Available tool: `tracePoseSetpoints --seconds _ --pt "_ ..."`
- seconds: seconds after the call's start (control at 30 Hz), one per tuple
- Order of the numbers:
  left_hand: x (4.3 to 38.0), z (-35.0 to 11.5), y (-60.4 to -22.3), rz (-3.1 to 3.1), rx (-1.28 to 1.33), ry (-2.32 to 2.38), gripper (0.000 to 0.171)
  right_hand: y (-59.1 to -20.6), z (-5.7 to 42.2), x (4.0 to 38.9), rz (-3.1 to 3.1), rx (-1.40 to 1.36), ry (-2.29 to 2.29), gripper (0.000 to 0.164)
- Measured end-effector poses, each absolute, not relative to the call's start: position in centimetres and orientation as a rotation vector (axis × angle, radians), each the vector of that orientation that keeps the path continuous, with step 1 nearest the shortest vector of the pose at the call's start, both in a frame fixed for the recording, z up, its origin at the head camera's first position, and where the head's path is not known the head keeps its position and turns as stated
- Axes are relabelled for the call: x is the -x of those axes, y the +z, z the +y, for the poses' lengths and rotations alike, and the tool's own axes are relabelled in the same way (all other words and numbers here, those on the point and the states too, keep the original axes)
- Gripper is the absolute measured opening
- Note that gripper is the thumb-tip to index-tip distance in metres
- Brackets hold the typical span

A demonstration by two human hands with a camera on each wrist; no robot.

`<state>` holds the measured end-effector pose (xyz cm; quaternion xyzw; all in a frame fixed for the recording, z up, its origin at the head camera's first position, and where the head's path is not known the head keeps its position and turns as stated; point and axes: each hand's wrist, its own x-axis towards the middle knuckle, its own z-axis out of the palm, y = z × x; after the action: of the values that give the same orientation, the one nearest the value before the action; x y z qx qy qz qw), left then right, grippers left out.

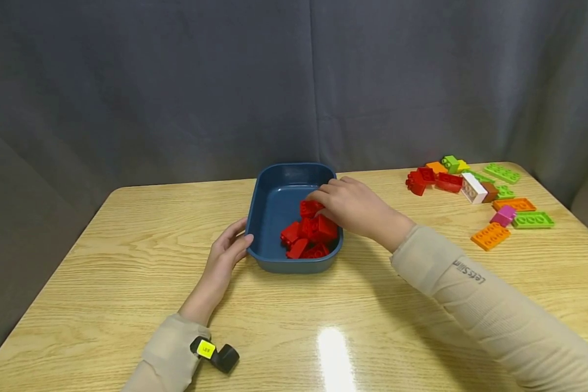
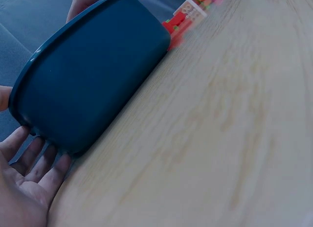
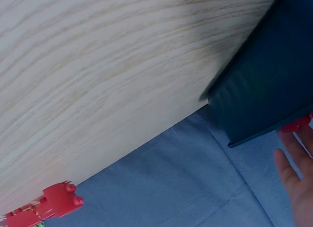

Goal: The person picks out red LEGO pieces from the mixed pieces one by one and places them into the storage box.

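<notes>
A dark blue plastic bin [image 1: 274, 185] sits on the table, with several red toy bricks [image 1: 296, 247] heaped in its near right part. My left hand [image 1: 225, 247] holds the bin's left side, thumb at the rim and fingers against the outer wall; the left wrist view shows those fingers [image 2: 51, 173] low on the wall. Reaching over the right rim, my right hand [image 1: 355, 209] holds a red brick [image 1: 310, 208] above the heap. Its fingertips are partly hidden behind the hand and bricks. From the right wrist, red shows beside the fingers [image 3: 296, 148] at the rim.
Toward the back right of the wooden table [image 1: 176, 218] lie more red bricks [image 1: 448, 182], a white brick [image 1: 473, 188], a magenta brick [image 1: 503, 216], orange plates [image 1: 491, 236] and green plates [image 1: 533, 220]. A dark grey curtain [image 1: 201, 98] hangs behind the table's far edge.
</notes>
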<state>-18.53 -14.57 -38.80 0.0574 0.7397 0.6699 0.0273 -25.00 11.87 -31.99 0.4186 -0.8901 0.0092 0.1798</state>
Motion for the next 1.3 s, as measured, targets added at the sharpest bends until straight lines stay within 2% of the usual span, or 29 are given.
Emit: tracePoseSetpoints --seconds 0.77,1.13,1.3 --pt "18.7 -14.6 -38.9 2.269 -0.183 2.082 0.049 -32.3 13.6 25.6 -2.426 -1.210 0.073 0.025" --pt "18.5 -14.6 -38.8 2.266 -0.188 2.085 0.049 -32.4 17.2 27.4 -2.296 -0.958 0.000 0.023" --pt "18.6 -14.7 -38.8 2.263 -0.187 2.085 0.049 -32.6 19.5 28.3 -2.323 -0.934 -0.116 0.021"
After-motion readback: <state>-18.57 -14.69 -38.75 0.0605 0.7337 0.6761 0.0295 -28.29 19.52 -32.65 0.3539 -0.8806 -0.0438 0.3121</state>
